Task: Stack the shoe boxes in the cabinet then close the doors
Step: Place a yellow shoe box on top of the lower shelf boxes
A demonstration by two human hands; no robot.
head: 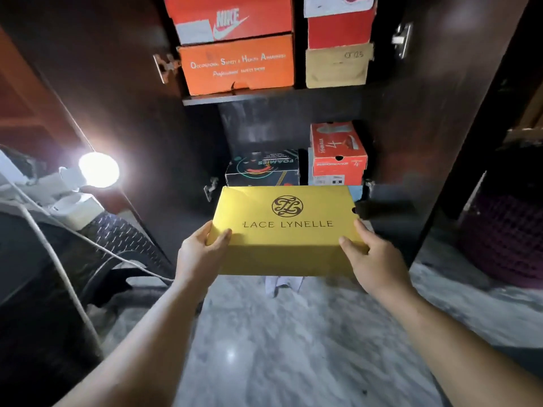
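Left hand [202, 248] grips the near left corner of the yellow shoe box [286, 230], thumb on the lid, the other fingers wrapped under and out of sight. Right hand [373, 254] grips the near right corner the same way, thumb on the lid edge, fingers hidden behind the box side. Box is held level in the air in front of the open cabinet [411, 127], above the marble floor [279, 348], lid up, printed "LACE LYNELLE" with a round monogram. It blocks the front edge of the lower compartment, so the compartment floor cannot be seen. Behind it, lower compartment: a dark box [263, 171] marked "FOAMIES" on the left, text upside down; on the right an orange-red box [338, 155] with a "4", sitting on a paler box whose front is mostly covered. Upper shelf, left stack: orange Nike box [232, 20], top cut off by the frame, on an orange safety-shoe box [238, 66]. Right stack: a red box [340, 27] with a white label, cropped above, on a tan box [338, 67] with faint handwriting, unreadable. Both doors stand open; the cabinet interior is very dark. A bare bulb [98, 169] glares at left and washes out its fitting. A white scrap [282, 284] shows under the held box, identity unclear.
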